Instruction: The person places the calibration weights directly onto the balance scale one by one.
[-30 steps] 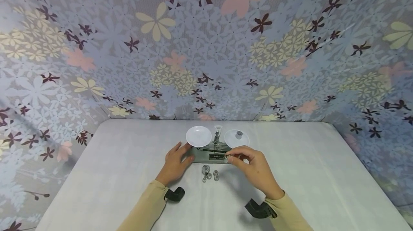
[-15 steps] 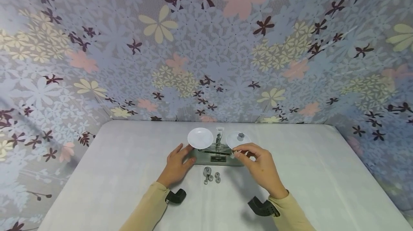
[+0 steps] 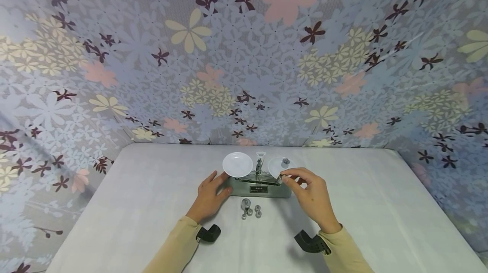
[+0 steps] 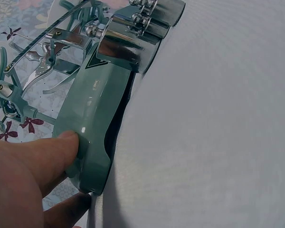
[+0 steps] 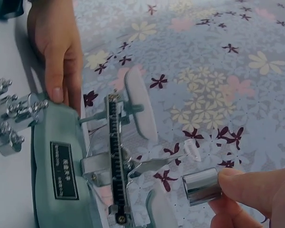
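- My right hand: thumb and fingers pinch a small metal weight by one end. Most of the shiny cylinder sticks out past my fingertips, probably so the fingers stay out of its way.
- That weight is up in the air by the near edge of the right pan; no contact with the pan seen.
- My left hand: fingers loose, fairly straight; thumb on the left end of the green balance base, other fingers going behind it. Likely steadying. Squeezing or just resting, can't tell.
- Second weight stands on the right pan. Left pan sits above my left fingertips; beam slopes down to the right, so that side looks heavier.
- Loose weights grouped on the white table in front of the base, between my forearms, handy for either hand.
- Pose: both forearms angle inward; right hand raised, wrist bent toward the balance; left hand low, beside it.
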A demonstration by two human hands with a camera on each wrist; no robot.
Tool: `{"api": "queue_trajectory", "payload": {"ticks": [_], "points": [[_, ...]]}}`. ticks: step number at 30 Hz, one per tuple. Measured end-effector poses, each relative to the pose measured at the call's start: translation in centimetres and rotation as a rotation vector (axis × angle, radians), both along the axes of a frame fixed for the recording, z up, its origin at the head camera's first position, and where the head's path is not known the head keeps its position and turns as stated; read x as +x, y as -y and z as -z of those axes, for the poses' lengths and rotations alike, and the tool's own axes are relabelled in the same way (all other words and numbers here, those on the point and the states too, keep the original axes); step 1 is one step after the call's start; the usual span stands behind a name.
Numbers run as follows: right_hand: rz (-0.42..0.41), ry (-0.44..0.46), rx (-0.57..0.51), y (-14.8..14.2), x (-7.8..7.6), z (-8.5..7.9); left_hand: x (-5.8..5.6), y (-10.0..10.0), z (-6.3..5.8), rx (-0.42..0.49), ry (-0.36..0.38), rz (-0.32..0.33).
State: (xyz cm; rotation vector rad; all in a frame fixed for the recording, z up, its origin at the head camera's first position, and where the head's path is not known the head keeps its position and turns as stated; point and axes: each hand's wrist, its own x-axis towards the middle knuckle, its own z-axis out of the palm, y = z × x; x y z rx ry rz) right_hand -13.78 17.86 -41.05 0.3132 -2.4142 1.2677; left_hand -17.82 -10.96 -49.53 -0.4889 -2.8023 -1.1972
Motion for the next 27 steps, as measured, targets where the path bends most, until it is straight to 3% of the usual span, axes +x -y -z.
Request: {"api": "queue_trajectory", "payload": {"ticks": [27], "points": [[0.081,-0.105,-0.001,-0.4,-1.8,1.4,0.0,0.1,0.0,-0.001,0.005,0.000]]}}
